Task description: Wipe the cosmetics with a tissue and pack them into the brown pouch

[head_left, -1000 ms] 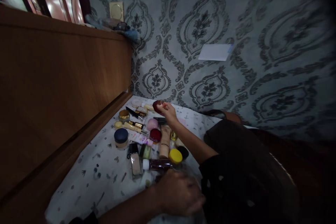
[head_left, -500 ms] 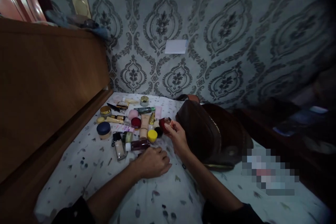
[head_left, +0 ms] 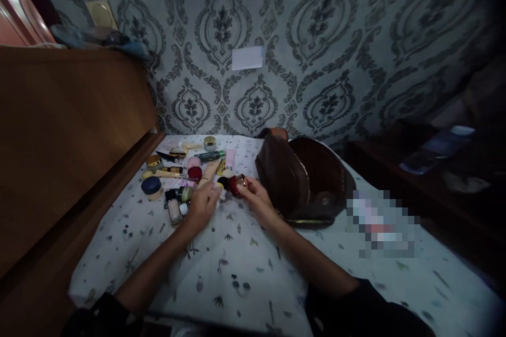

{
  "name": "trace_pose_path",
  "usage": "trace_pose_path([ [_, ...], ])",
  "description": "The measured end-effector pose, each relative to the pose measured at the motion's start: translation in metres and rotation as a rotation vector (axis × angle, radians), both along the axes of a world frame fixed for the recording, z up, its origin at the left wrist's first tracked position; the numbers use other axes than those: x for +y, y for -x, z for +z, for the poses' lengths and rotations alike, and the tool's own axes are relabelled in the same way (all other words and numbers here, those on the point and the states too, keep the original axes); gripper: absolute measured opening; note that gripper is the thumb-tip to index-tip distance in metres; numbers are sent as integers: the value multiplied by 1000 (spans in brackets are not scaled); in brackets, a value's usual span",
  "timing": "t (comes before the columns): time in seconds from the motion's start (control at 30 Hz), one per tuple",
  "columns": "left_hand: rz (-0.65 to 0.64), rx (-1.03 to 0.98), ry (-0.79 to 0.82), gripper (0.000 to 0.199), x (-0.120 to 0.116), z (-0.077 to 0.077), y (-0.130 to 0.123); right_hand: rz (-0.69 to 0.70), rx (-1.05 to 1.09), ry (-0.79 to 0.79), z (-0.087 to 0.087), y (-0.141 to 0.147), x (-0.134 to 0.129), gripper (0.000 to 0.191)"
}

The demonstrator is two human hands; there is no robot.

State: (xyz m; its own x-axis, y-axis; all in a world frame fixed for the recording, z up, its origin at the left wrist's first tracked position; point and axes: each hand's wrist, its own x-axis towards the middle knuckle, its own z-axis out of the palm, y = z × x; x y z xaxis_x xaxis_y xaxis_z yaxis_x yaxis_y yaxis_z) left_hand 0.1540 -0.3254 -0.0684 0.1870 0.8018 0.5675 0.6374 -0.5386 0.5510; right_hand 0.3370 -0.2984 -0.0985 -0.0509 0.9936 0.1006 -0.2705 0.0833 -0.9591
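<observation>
My right hand (head_left: pixel 259 202) is closed on a small dark red bottle (head_left: pixel 234 186) with a shiny copper-toned part, left of the open brown bag (head_left: pixel 282 179). My left hand (head_left: pixel 202 205) has its fingers closed at a blurred whitish thing beside a yellow lid (head_left: pixel 220 186); what it grips is unclear. A black round lid (head_left: pixel 223 182) sits between the hands. Beside the left hand are a foundation bottle (head_left: pixel 173 208) with a black cap, a greenish jar (head_left: pixel 184 193) and a white cap (head_left: pixel 184 208), its bottle mostly hidden. Behind them lie a beige tube (head_left: pixel 208 173) and a red jar (head_left: pixel 194 174).
More cosmetics, including a blue-lidded jar (head_left: pixel 152 188) and a gold-lidded jar (head_left: pixel 210 143), are spread over the patterned white cloth (head_left: pixel 221 274). A wooden panel (head_left: pixel 75 131) borders the left. The patterned wall (head_left: pixel 256 95) stands behind. A pixelated patch covers something at right.
My left hand has moved up and left from the cloth to the yellow lid. My right hand has brought the red bottle lower, beside the black lid. The view has shifted.
</observation>
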Motion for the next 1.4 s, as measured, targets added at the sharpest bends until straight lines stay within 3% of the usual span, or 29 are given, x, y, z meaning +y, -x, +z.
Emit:
trace_pose_path([
  [0.1,56,-230,58,31,-2,5,-10,36,-61,-28,-2,-7,-18,48],
  [0.27,-80,-11,-67,22,-16,-18,-30,95,-123,-37,-7,-13,-34,48],
  [0.4,-87,16,-74,21,-21,-34,-34,166,-202,-76,-9,-19,-38,41],
  [0.53,-65,-12,-33,22,-16,-31,-31,233,-183,-77,-5,-22,-39,40],
  [0.7,-44,-8,15,27,-15,-29,-28,209,-129,-11,-7,-22,-39,47],
  [0.8,-67,61,-10,23,-15,-30,-26,201,-72,9,-11,-21,-38,48],
  [0.9,-117,114,-30,35,-16,-30,-23,192,-58,18,-15,-20,-37,46],
  [1.0,-154,106,-32,40,-15,-29,-21,164,-63,21,-16,-21,-37,58],
  [1.1,-170,61,-15,36,-16,-28,-20,222,-28,11,-15,-24,-38,69],
  [1.23,-156,15,20,30,-17,-27,-21,343,76,46,-12,-26,-39,59],
  [1.4,-130,-2,-32,28,-17,-28,-21,281,92,119,-9,-24,-40,52],
])
